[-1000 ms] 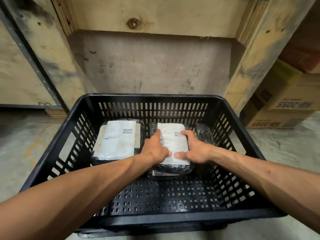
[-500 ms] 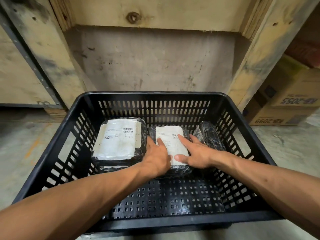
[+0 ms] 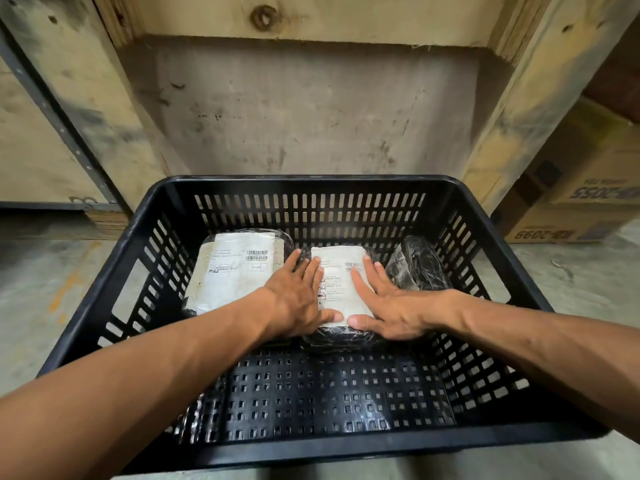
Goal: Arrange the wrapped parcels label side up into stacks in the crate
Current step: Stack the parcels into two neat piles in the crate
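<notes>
A black slotted crate (image 3: 311,183) stands on the floor in front of me. At its back left lies a black-wrapped parcel (image 3: 228,275) with its white label up. A second parcel (image 3: 337,268) lies in the middle, label up, on top of another wrapped parcel. My left hand (image 3: 298,299) rests flat on its left side, fingers spread. My right hand (image 3: 388,306) lies flat on its right side, thumb at the near edge. A third black parcel (image 3: 417,265) leans against the right wall, no label showing.
The crate's perforated floor (image 3: 329,400) is bare in the near half. Wooden boards (image 3: 311,15) and a concrete wall rise behind the crate. Cardboard boxes (image 3: 585,202) sit at the right on the concrete floor.
Both hands have gone from gripping the middle parcel's sides to lying flat on it with fingers spread. The parcel has settled lower, onto the one beneath it.
</notes>
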{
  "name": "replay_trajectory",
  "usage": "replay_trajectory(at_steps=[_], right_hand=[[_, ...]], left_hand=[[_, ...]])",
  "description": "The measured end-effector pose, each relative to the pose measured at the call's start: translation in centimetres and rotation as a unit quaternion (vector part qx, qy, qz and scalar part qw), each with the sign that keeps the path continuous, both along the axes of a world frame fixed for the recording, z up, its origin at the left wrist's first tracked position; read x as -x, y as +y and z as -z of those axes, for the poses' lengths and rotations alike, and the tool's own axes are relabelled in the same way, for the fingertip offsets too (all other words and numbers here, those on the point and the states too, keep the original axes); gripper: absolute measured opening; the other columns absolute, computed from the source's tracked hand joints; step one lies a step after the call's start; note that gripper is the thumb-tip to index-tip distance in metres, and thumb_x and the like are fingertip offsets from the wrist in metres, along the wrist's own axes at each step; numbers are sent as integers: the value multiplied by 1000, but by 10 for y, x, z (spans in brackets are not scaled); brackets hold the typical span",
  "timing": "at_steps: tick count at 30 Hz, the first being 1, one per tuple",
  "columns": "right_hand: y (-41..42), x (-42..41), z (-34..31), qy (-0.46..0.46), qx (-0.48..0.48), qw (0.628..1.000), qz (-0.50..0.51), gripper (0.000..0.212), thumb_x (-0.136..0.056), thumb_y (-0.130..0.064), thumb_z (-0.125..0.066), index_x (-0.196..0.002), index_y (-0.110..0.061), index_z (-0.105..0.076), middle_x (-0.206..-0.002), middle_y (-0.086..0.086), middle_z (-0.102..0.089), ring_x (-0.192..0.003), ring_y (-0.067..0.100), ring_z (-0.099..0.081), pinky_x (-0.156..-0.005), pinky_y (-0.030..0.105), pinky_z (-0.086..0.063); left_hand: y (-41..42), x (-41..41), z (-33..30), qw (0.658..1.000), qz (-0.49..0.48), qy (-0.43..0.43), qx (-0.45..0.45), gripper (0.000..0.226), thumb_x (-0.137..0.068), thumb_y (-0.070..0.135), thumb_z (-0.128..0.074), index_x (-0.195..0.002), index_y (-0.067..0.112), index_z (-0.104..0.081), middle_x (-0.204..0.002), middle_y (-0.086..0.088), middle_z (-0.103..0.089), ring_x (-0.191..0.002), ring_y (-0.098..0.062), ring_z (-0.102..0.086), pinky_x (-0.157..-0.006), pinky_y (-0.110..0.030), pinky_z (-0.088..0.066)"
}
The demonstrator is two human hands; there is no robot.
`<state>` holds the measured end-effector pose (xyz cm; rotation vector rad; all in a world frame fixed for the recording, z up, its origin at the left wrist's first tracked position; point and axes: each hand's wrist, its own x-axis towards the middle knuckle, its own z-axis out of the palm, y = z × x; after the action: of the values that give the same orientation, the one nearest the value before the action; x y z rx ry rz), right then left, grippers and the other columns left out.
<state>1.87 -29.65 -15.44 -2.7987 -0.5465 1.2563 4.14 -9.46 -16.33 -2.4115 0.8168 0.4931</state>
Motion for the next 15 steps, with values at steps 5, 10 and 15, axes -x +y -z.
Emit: replay_trajectory(at_steps=[5, 10, 15], right_hand=[[5, 0, 1, -6, -13, 1000, -12, 97, -101, -67, -30, -152, -21, 39, -147, 5, 57, -145, 28, 41, -122, 68, -1], [5, 0, 6, -11, -1, 1000, -10, 95, -101, -67, -29, -150, -24, 41, -145, 2, 60, -144, 27, 44, -118, 75, -2], [6, 0, 5, -25, 4, 999, -22, 94, -103, -66, -28, -150, -22, 41, -148, 5, 58, -146, 29, 42, -123, 67, -2]], left_hand=[[1, -1, -3, 1000, -13, 10, -15, 98, -94, 75, -1, -158, 1, 10, -167, -20, 11, -156, -32, 10, -121, -49, 19], [-1, 1, -3, 1000, -6, 2, -31, 96, -95, 73, 0, -157, 1, 11, -167, -21, 12, -156, -32, 10, -122, -50, 17], [-1, 3, -7, 999, 3, 4, -32, 96, -95, 74, 1, -158, 1, 11, -167, -20, 12, -156, -32, 11, -122, -50, 16]])
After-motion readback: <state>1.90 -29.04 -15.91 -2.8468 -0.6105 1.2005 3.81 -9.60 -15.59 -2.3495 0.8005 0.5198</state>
